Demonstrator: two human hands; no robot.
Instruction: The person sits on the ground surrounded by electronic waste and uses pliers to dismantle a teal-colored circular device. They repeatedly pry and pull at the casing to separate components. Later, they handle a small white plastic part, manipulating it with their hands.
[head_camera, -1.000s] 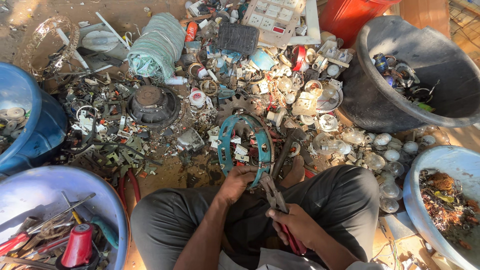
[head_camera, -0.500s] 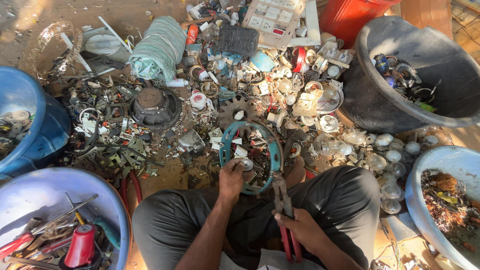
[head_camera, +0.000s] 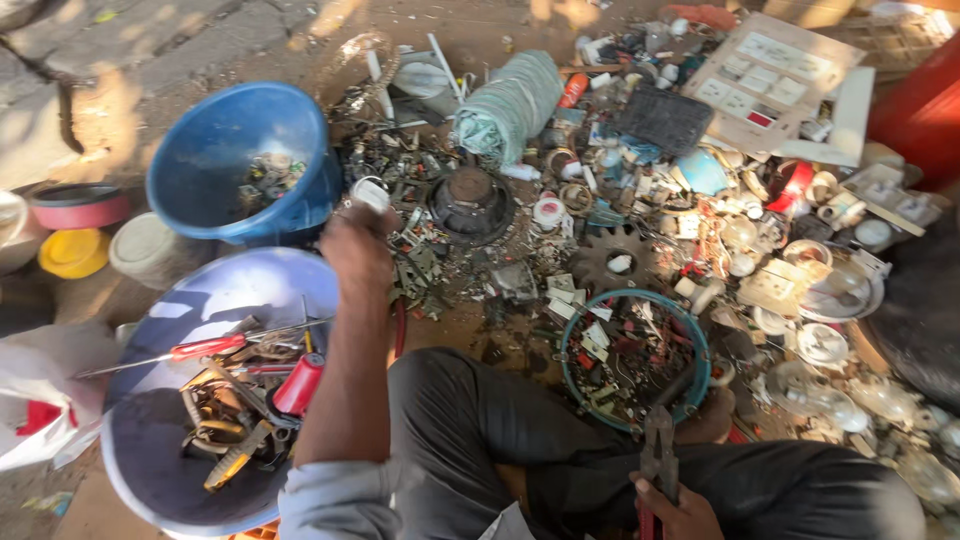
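On scrap-strewn ground, hands grip pliers (head_camera: 658, 455) and a small white part (head_camera: 371, 192) beside tool-filled basin (head_camera: 200, 300).

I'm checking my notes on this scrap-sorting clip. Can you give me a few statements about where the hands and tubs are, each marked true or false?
1. The left hand is raised beside the blue bucket. True.
2. The right hand holds pliers. True.
3. The left hand grips the red-handled screwdriver. False: the screwdriver lies in the pale basin, apart from that hand.
4. The teal ring lies inside the blue bucket. False: it lies on the ground by the person's knee.
5. A dark gear lies just beyond the teal ring. True.
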